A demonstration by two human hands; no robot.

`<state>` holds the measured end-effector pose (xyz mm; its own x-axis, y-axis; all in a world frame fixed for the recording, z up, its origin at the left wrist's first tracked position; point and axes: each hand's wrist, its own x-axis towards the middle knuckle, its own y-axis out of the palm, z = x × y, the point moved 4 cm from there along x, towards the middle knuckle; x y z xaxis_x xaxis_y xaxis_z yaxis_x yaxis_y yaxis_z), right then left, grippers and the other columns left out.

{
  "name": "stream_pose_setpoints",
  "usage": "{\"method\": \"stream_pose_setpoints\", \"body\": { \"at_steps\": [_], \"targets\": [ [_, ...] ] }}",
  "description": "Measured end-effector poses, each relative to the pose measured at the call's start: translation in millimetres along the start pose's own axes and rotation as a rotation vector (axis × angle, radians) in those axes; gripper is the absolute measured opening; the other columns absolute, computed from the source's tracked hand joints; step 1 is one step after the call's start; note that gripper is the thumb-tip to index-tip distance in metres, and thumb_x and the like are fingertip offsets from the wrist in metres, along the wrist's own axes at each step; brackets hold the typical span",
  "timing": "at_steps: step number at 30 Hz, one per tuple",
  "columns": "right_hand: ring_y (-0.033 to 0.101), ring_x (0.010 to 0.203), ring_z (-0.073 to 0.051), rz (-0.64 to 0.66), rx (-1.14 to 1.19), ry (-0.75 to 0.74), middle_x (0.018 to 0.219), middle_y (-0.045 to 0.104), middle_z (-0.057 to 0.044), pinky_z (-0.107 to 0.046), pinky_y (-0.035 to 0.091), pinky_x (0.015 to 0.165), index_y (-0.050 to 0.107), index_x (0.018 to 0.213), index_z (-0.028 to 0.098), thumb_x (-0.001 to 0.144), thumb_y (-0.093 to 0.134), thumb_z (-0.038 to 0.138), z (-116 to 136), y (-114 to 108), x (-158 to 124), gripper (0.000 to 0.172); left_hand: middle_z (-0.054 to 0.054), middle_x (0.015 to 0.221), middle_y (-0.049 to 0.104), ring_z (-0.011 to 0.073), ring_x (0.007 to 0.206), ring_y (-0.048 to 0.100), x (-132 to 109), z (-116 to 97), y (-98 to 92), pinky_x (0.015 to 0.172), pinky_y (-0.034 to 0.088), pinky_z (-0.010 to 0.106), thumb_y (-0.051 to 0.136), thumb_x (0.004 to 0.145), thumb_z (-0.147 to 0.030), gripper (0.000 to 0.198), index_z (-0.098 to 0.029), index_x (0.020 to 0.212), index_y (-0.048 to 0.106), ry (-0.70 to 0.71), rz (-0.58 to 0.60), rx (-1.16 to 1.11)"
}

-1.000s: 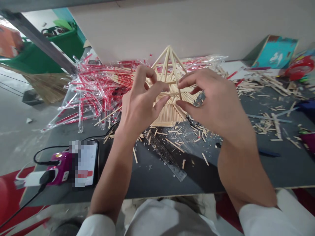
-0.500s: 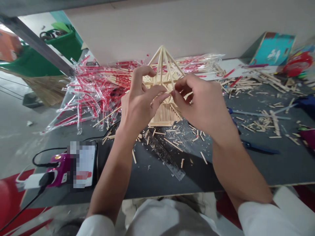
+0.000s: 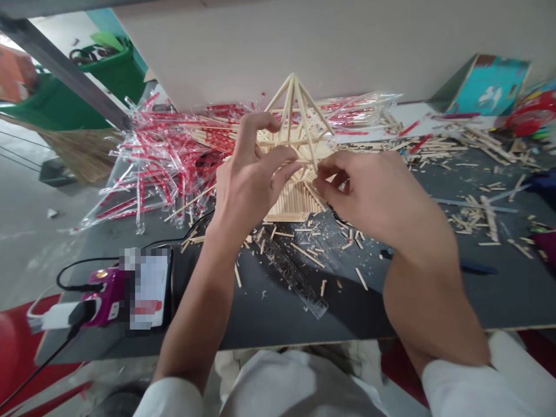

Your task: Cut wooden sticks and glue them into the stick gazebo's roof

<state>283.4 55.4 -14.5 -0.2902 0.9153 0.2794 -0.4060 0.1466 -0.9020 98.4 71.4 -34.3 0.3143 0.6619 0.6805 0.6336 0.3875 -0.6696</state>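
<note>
A small house-like model of pale wooden sticks [image 3: 299,200] stands on the dark table, with slanting sticks meeting in a peaked roof frame [image 3: 292,87]. My left hand [image 3: 249,168] is at the model's left side, thumb and finger pinching a thin wooden stick [image 3: 309,161] that lies level across the front. Its index finger curls beside the roof. On the right, my right hand [image 3: 365,194] is closed in a pinch at the lower end of a slanting roof stick [image 3: 309,139]. Its fingertips partly hide what they grip.
Red-and-clear plastic wrappers [image 3: 174,156] pile up behind and left. Stick offcuts [image 3: 473,223] lie scattered, and a clear ruler [image 3: 295,278] is in front. A phone [image 3: 152,289] and a purple power strip [image 3: 104,295] sit front left. A teal box [image 3: 490,87] leans back right.
My right hand has shifted slightly right and down, and its wrist has swung outward. My left hand keeps its pinch. The view has moved a little.
</note>
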Motion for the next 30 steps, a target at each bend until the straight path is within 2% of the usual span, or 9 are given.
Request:
{"method": "stream_pose_setpoints", "body": {
  "at_steps": [4,6,11,14,19,21,24,26,30],
  "targets": [
    [0.054,0.054,-0.016,0.031,-0.026,-0.046,0.056,0.054,0.000,-0.036,0.042,0.065,0.066,0.067,0.023,0.092,0.059,0.021,0.1,-3.5,-0.6,0.026,0.011,0.140,0.054,0.0220,0.101,0.061,-0.8,-1.1,0.3,0.072,0.053,0.039,0.060,0.104,-0.042,0.019,-0.028,0.103,0.072,-0.039,0.020,-0.024],
    [0.055,0.056,-0.017,0.009,0.016,-0.037,0.053,0.051,0.000,-0.037,0.045,0.068,0.065,0.064,0.024,0.091,0.060,0.020,-1.0,-5.9,-0.8,0.028,0.011,0.139,0.054,0.0206,0.097,0.061,-0.8,-2.8,-0.8,0.070,0.051,0.038,0.059,0.104,-0.040,0.018,-0.028,0.102,0.072,-0.036,0.017,-0.011],
    [0.066,0.066,-0.023,-0.068,0.098,-0.008,0.060,0.061,-0.002,-0.041,0.051,0.072,0.074,0.074,0.025,0.092,0.064,0.026,-4.6,-9.5,-1.3,0.021,0.011,0.138,0.055,0.0204,0.100,0.061,0.1,-3.2,-2.4,0.070,0.050,0.035,0.063,0.103,-0.039,0.015,-0.026,0.103,0.072,-0.004,0.021,0.008],
    [0.068,0.067,-0.024,-0.070,0.113,0.019,0.063,0.067,-0.002,-0.042,0.053,0.071,0.077,0.078,0.026,0.092,0.068,0.029,-7.1,-9.6,-0.4,0.017,0.011,0.139,0.055,0.0220,0.105,0.060,-0.1,-1.3,-1.9,0.072,0.051,0.035,0.063,0.102,-0.042,0.018,-0.026,0.105,0.071,-0.006,0.033,-0.008],
    [0.071,0.071,-0.024,-0.125,0.181,0.042,0.067,0.071,-0.002,-0.041,0.054,0.071,0.079,0.086,0.027,0.093,0.068,0.030,-9.0,-11.0,0.9,0.014,0.012,0.140,0.054,0.0234,0.099,0.061,-0.6,-0.9,-3.5,0.069,0.053,0.038,0.061,0.102,-0.046,0.022,-0.029,0.110,0.072,-0.006,0.037,-0.044],
    [0.072,0.072,-0.023,-0.153,0.202,0.059,0.070,0.073,-0.001,-0.040,0.055,0.072,0.079,0.086,0.027,0.091,0.069,0.029,-8.7,-12.1,0.7,0.011,0.011,0.140,0.054,0.0218,0.094,0.061,0.0,-0.4,-8.1,0.068,0.053,0.038,0.062,0.101,-0.045,0.021,-0.030,0.112,0.072,0.004,0.034,-0.048],
    [0.071,0.069,-0.021,-0.204,0.243,0.076,0.074,0.074,-0.001,-0.039,0.055,0.071,0.078,0.086,0.025,0.090,0.071,0.026,-6.3,-15.7,-0.2,0.008,0.009,0.138,0.056,0.0147,0.078,0.057,0.9,3.7,-22.1,0.066,0.053,0.035,0.068,0.099,-0.042,0.021,-0.030,0.116,0.071,0.027,-0.004,-0.055],
    [0.069,0.067,-0.020,-0.253,0.265,0.071,0.074,0.074,-0.001,-0.039,0.056,0.072,0.077,0.086,0.025,0.091,0.071,0.026,-3.7,-19.3,-1.3,0.008,0.008,0.133,0.060,0.0119,0.071,0.054,0.7,9.5,-32.3,0.065,0.053,0.034,0.072,0.095,-0.044,0.031,-0.030,0.123,0.069,0.019,-0.009,-0.074],
    [0.069,0.076,-0.022,-0.325,0.247,-0.016,0.087,0.074,-0.005,-0.041,0.059,0.080,0.075,0.096,0.026,0.098,0.064,0.029,6.3,-20.2,-2.8,0.012,0.003,0.104,0.072,0.0150,0.067,0.054,-2.2,22.4,-39.0,0.060,0.052,0.034,0.078,0.089,-0.050,0.048,-0.035,0.132,0.063,-0.031,0.105,-0.109]
  ]
}}
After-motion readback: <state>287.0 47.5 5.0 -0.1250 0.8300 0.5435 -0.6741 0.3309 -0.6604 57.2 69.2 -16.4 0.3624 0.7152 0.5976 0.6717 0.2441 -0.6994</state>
